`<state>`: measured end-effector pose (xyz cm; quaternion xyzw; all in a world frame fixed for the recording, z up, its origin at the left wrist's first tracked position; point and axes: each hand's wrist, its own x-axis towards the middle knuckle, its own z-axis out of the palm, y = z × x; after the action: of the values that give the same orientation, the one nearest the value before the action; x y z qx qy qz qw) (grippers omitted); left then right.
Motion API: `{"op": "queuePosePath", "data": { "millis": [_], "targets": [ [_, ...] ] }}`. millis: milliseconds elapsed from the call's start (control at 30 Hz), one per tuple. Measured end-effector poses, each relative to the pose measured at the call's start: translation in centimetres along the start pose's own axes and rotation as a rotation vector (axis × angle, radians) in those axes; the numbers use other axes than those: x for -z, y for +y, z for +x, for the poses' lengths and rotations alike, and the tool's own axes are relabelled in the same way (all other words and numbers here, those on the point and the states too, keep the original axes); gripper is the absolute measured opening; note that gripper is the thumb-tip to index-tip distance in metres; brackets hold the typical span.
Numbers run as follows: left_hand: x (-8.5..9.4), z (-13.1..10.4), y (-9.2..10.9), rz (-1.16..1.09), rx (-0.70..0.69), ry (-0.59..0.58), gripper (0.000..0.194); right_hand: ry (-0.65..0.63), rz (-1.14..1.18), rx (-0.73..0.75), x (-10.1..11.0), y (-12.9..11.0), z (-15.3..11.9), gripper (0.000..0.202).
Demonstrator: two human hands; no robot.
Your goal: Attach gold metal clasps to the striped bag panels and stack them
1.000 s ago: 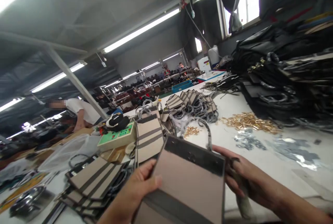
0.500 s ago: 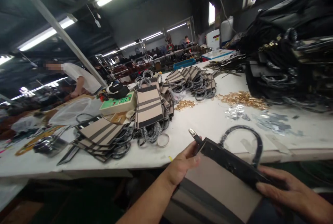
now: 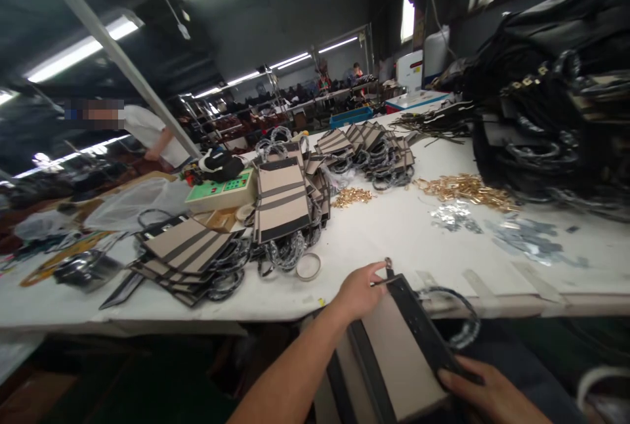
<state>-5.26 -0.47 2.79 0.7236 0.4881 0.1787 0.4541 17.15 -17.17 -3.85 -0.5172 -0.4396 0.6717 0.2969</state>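
In front of me, over the near edge of the table, is a beige and black striped handbag [image 3: 401, 345], lying tilted. Its plastic-wrapped loop handle [image 3: 465, 319] sticks out to the right. My left hand [image 3: 361, 291] is closed on the bag's far corner, fingertips at a short black tab with a metal end [image 3: 388, 264]. On the near right side, my right hand [image 3: 485, 390] grips the black top band, thumb above; its other fingers are partly hidden under the bag.
On the white table [image 3: 364, 240] lie stacked striped bags [image 3: 283, 197], a fanned pile of bags [image 3: 189, 250], gold metal pieces [image 3: 467, 191], silver pieces [image 3: 531, 240] and a tape ring [image 3: 308, 266]. Black bags [image 3: 531, 128] are heaped right. A person [image 3: 150, 132] stands far left.
The handbag has turned, its handle end swinging down to the right. My right hand has moved down and left with it. My left hand has shifted slightly toward the tab's metal end.
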Motion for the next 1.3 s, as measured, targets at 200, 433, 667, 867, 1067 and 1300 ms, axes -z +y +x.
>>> {"op": "queuePosePath", "data": {
  "millis": [200,433,667,867,1067,1300],
  "targets": [
    [-0.6,1.7,-0.4,0.084,-0.014,0.181,0.053,0.119,0.086,-0.034,0.1,-0.9,1.3,0.061],
    [-3.8,-1.5,-1.1,0.428,-0.304,0.452,0.019,0.165,0.182,-0.057,-0.2,0.8,2.0,0.055],
    [-4.9,-2.6,-4.2,0.726,-0.515,0.516,0.049,0.194,-0.243,-0.019,2.1,-3.4,1.3,0.045],
    [-4.2,0.2,-6.7,0.772,-0.664,0.559,0.048,0.518,-0.842,0.168,4.1,-10.8,1.4,0.02],
    [-4.5,-1.3,-5.9,0.773,-0.565,0.548,0.045,0.377,-0.988,0.304,3.0,-14.2,7.5,0.028],
    [-4.5,-3.8,-2.8,0.411,-0.232,0.3,0.054,0.11,-1.291,0.441,-5.0,-19.0,17.1,0.037]
  ]
}}
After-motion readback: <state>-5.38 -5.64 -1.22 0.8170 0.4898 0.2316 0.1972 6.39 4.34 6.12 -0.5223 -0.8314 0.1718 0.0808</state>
